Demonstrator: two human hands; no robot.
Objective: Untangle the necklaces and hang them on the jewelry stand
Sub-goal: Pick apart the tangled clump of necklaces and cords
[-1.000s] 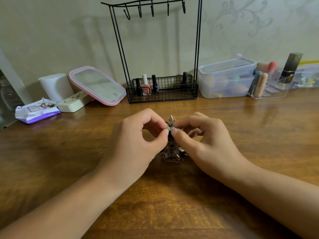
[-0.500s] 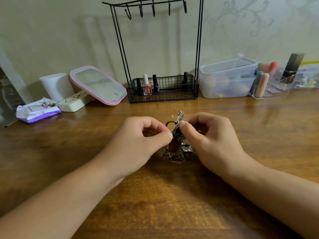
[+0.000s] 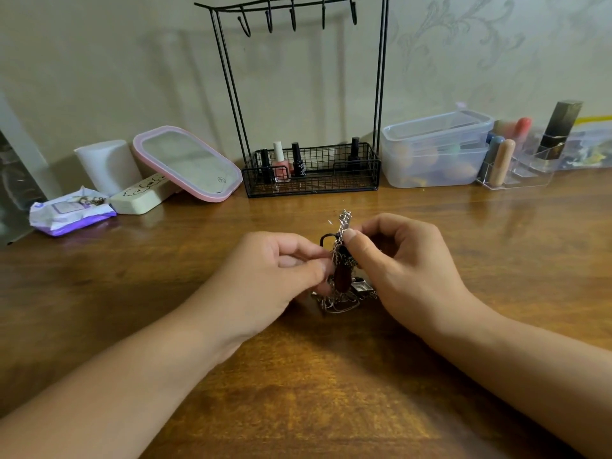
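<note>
A tangled clump of silver necklaces (image 3: 342,293) with a dark brown pendant and a black cord loop sits between my hands above the wooden table (image 3: 298,392). My left hand (image 3: 265,279) pinches a chain strand at the clump's left side. My right hand (image 3: 404,266) pinches the chains higher up, thumb on top, with a short chain end sticking up above it. The clump's lower part rests on the table. The black wire jewelry stand (image 3: 299,94) rises at the back centre, its several hooks bare.
The stand's wire basket (image 3: 331,180) holds nail polish bottles. To its left lie a pink-rimmed mirror (image 3: 188,162), a white case, a white tube and a wipes pack (image 3: 71,212). To its right stand a clear plastic box (image 3: 433,150) and an acrylic organizer with cosmetics (image 3: 516,160).
My hands have drawn slightly apart. The left hand moved down and left along a strand; the right hand lifted the chains a little, exposing the pendant and cord loop.
</note>
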